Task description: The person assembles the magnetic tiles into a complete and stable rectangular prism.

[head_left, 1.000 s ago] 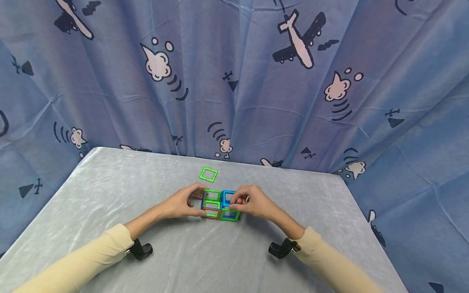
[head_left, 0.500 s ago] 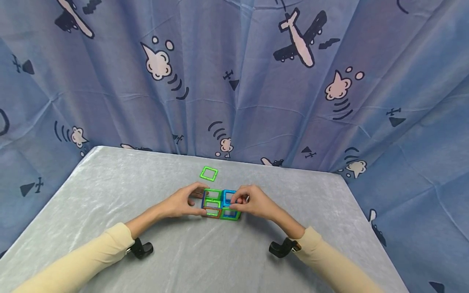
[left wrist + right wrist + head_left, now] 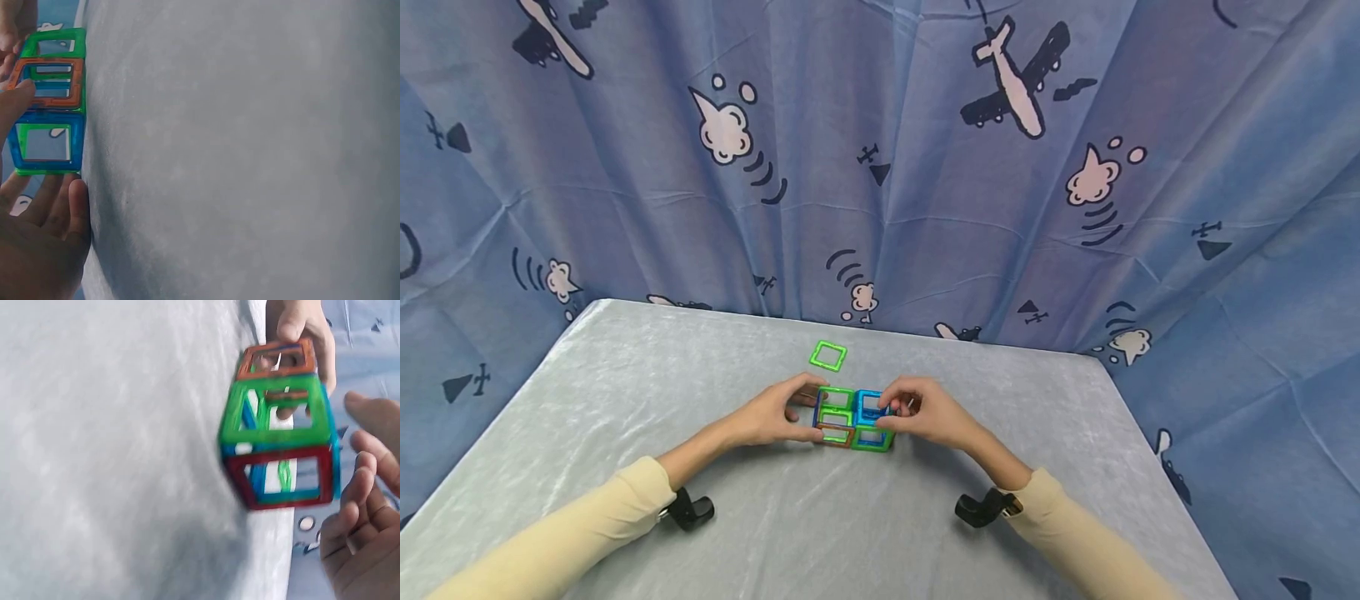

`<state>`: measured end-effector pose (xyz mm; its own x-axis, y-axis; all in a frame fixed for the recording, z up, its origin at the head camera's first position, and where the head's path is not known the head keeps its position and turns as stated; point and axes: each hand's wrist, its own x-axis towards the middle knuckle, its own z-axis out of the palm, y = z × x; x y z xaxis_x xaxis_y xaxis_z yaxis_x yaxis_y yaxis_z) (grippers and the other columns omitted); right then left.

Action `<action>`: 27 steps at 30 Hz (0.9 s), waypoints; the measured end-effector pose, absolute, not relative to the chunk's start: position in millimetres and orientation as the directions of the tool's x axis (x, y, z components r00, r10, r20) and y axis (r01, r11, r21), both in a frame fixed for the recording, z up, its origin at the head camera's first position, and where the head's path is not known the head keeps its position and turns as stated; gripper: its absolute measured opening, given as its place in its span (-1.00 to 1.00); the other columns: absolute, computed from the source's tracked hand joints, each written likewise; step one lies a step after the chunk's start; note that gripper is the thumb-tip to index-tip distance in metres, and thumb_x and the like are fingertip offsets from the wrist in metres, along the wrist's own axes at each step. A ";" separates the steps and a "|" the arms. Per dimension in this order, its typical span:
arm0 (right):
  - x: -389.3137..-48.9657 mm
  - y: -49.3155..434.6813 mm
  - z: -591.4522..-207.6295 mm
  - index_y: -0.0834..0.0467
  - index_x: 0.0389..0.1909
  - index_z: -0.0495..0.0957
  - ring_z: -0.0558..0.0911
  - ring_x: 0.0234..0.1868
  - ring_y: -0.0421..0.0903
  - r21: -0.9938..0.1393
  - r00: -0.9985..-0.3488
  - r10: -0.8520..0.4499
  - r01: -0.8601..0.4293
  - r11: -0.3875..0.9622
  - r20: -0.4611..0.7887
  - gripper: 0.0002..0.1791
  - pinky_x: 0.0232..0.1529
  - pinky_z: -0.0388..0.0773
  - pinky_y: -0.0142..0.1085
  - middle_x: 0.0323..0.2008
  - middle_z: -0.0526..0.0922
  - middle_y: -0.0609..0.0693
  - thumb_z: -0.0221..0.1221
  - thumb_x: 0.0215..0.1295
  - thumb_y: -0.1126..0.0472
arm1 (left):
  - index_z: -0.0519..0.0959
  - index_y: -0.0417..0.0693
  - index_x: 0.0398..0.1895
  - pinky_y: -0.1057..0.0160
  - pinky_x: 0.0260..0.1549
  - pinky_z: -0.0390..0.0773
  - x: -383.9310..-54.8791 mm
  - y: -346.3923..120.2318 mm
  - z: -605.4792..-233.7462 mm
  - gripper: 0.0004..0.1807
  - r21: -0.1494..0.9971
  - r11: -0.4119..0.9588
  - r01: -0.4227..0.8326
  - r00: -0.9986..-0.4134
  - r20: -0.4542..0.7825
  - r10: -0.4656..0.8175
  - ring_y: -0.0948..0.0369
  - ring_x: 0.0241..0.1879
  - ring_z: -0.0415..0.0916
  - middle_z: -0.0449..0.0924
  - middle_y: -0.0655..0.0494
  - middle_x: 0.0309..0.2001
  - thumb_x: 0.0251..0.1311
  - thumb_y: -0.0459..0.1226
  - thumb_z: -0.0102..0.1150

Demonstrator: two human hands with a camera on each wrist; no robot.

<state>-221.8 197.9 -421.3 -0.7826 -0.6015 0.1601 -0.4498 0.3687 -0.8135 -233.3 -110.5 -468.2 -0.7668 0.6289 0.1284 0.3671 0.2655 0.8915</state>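
A two-cube block of magnetic tiles (image 3: 853, 410) stands on the table, made of open square frames. My left hand (image 3: 771, 415) grips its left cube, with the thumb on the orange tile (image 3: 77, 81) in front and the other fingers at the far side. A blue tile (image 3: 76, 140) forms the left end. On the right cube, a green tile (image 3: 319, 415) faces front and a red tile (image 3: 325, 478) closes the right end. Just beside this cube is my right hand (image 3: 928, 410), its fingers loosely bent and apart from the tiles in the right wrist view.
A loose green square tile (image 3: 842, 359) lies flat behind the block. Grey cloth covers the table (image 3: 820, 525). A blue curtain (image 3: 925, 217) with airplane prints hangs along the back edge.
My right hand has let go of the right cube's top and shifted slightly right. The left hand and the block have stayed in place.
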 end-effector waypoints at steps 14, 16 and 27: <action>-227.7 232.6 -444.2 0.29 0.08 0.59 0.51 -0.36 0.04 -0.863 -0.834 -0.539 -0.357 0.358 0.121 -0.45 -0.43 0.41 -0.39 -0.28 0.57 0.21 0.54 0.05 0.36 | 0.36 -0.13 0.40 0.04 -0.05 0.56 -233.6 -110.4 -467.0 -0.20 0.890 0.275 0.365 -0.767 0.119 0.631 -0.01 0.20 0.48 0.47 -0.09 0.27 0.12 -0.20 0.55; -228.1 233.8 -447.7 0.30 0.10 0.58 0.53 -0.34 0.03 -0.862 -0.827 -0.550 -0.360 0.358 0.118 -0.44 -0.41 0.44 -0.38 -0.27 0.59 0.21 0.54 0.05 0.38 | 0.36 -0.15 0.41 0.04 -0.04 0.56 -233.6 -110.5 -467.0 -0.19 0.889 0.275 0.367 -0.765 0.120 0.633 -0.01 0.20 0.48 0.47 -0.09 0.27 0.12 -0.20 0.54; -225.2 232.4 -457.2 0.29 0.13 0.56 0.57 -0.29 0.06 -0.887 -0.819 -0.566 -0.326 0.328 0.092 -0.43 -0.37 0.51 -0.37 -0.22 0.61 0.21 0.52 0.07 0.38 | 0.36 -0.15 0.40 0.03 -0.05 0.57 -233.8 -109.7 -467.7 -0.20 0.891 0.267 0.367 -0.765 0.126 0.631 -0.01 0.20 0.48 0.47 -0.09 0.27 0.12 -0.21 0.54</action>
<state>-225.2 232.4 -457.2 -0.8195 -0.5657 0.0917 -0.3258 0.3283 -0.8866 -233.8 -109.7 -467.7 -0.7654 0.6312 0.1259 0.3671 0.2674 0.8909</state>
